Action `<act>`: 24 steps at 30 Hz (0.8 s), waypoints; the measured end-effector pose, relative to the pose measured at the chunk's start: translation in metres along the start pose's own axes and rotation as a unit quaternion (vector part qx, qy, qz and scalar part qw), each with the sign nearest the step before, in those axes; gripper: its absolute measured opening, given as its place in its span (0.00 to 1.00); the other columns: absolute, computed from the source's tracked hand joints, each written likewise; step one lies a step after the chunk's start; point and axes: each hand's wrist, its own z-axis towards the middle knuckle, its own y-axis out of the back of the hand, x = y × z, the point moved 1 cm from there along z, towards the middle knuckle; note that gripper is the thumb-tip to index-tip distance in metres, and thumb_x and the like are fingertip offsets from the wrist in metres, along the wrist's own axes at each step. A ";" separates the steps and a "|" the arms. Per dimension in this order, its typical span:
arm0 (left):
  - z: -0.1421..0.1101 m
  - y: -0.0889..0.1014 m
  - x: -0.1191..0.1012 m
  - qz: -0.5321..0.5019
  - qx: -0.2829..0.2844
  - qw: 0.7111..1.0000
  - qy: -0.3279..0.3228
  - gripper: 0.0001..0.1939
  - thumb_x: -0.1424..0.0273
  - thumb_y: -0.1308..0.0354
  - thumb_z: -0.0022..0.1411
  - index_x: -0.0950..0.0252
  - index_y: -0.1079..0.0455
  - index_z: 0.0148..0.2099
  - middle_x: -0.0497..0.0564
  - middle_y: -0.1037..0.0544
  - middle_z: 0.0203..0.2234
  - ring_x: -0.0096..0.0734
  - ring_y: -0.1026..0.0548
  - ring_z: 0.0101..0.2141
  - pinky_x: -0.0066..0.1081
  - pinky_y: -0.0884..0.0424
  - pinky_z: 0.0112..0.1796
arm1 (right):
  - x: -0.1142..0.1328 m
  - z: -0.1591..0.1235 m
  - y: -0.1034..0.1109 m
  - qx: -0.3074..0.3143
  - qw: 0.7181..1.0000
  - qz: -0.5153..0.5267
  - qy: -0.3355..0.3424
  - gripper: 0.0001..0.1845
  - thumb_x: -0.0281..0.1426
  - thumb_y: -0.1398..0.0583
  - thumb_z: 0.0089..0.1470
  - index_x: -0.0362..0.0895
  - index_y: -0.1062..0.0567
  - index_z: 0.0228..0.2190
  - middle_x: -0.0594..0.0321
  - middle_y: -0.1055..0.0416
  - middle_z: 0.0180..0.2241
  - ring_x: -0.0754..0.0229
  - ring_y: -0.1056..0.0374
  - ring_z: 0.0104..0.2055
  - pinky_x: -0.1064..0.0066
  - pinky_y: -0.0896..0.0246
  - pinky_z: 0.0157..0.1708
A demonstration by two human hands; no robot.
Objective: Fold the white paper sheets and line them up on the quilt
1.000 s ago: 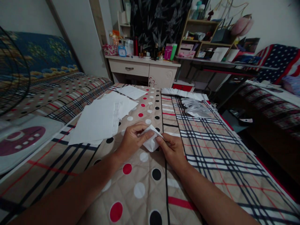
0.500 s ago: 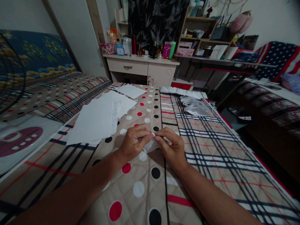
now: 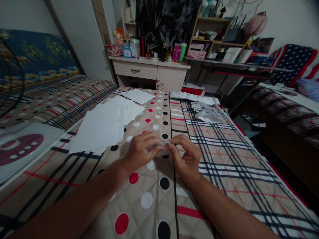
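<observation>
Over the middle of the bed, a small folded piece of white paper (image 3: 163,144) is held nearly edge-on between both hands. My left hand (image 3: 143,147) pinches its left side between thumb and fingers. On the right edge, the thumb and index finger of my right hand (image 3: 185,157) are closed. Most of the paper is hidden behind the fingers. Loose white sheets of paper (image 3: 97,127) lie spread to the left, some with faint print along an edge. Farther off on the right is a fanned pile of folded papers (image 3: 206,113).
A long white folded strip (image 3: 193,97) lies behind the folded pile. At the left edge is a white plastic package (image 3: 45,159) with a purple print, near a dark wire-like frame (image 3: 21,79). A cluttered dresser (image 3: 147,71) stands beyond the patterned bedspread (image 3: 147,212).
The paper has turned from showing its broad diamond-shaped face to nearly edge-on. My fingers have come together along its upper edge, and my right hand has shifted slightly right.
</observation>
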 end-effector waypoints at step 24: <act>-0.002 0.008 0.020 0.155 0.026 0.987 0.043 0.17 0.87 0.44 0.52 0.60 0.22 0.33 0.50 0.22 0.40 0.35 0.29 0.44 0.38 0.30 0.45 | -0.027 0.007 0.006 0.205 0.928 -0.221 0.220 0.07 0.21 0.39 0.53 0.46 0.25 0.28 0.60 0.23 0.42 0.53 0.34 0.46 0.58 0.39 0.44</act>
